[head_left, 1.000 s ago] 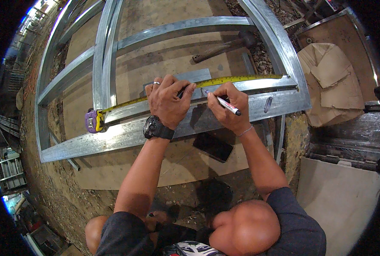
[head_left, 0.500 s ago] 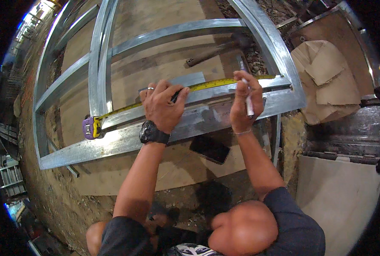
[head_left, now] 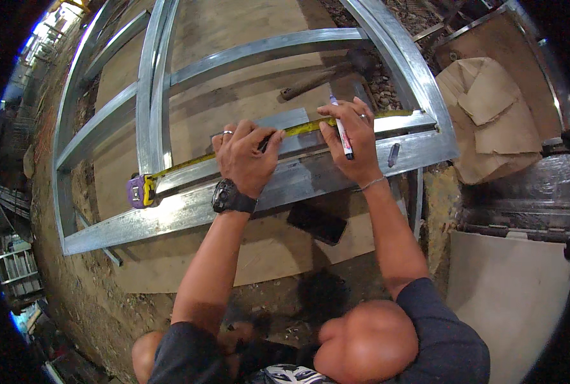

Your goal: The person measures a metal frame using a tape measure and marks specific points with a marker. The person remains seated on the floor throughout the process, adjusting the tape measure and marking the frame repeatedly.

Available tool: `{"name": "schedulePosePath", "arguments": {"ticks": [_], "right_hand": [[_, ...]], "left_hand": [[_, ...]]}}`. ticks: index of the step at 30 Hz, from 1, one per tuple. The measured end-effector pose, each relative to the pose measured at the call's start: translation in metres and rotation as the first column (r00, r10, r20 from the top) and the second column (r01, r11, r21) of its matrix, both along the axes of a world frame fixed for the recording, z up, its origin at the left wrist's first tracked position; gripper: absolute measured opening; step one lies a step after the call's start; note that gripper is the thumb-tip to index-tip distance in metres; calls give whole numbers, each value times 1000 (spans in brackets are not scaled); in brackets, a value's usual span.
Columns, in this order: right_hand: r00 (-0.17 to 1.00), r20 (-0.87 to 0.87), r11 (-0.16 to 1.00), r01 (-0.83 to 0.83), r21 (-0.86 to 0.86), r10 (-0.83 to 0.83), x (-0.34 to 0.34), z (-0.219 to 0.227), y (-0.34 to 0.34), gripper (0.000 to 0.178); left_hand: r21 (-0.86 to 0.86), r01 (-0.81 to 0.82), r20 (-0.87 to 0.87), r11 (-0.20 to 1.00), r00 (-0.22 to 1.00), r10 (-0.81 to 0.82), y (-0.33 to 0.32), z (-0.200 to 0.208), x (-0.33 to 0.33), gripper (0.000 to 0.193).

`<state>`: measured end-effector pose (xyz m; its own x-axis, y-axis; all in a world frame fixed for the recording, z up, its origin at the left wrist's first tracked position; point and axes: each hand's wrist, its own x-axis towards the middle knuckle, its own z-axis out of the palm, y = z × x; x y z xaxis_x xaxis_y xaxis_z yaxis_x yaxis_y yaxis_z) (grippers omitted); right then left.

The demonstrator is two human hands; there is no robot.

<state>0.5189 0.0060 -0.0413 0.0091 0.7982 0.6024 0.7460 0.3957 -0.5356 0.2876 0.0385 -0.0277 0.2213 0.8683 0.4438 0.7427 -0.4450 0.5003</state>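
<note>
A yellow tape measure blade (head_left: 303,127) runs along the near bar of a steel frame (head_left: 170,214), out from its purple-and-yellow case (head_left: 141,191) at the left. My left hand (head_left: 243,160), with a watch at the wrist, is closed over the blade near its middle. Something dark shows between thumb and forefinger, too covered to name. Farther right, my right hand (head_left: 357,144) grips a white marker pen (head_left: 343,137) slantwise, its dark end toward me. The fingers of that hand touch the blade, which continues past them toward the frame's right corner.
Inside the frame lies a hammer (head_left: 314,81) on a brown board. A black phone (head_left: 317,223) rests on the board below the near bar. At the right are crumpled brown paper (head_left: 490,118) and a pale flat sheet (head_left: 506,294).
My right hand has moved left along the tape with the marker pen, whose tilt has changed. It uncovers a dark slot in the bar. My left hand stays nearly in place.
</note>
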Motion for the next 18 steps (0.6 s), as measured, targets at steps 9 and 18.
{"name": "schedulePosePath", "arguments": {"ticks": [9, 18], "right_hand": [[999, 42, 998, -6, -64, 9, 2, -1, 3, 20], [999, 39, 997, -10, -73, 13, 3, -1, 3, 21]], "left_hand": [[-10, 23, 7, 1000, 1000, -23, 2, 1, -6, 16], [-18, -23, -19, 1000, 1000, 23, 0, -4, -39, 12]]}}
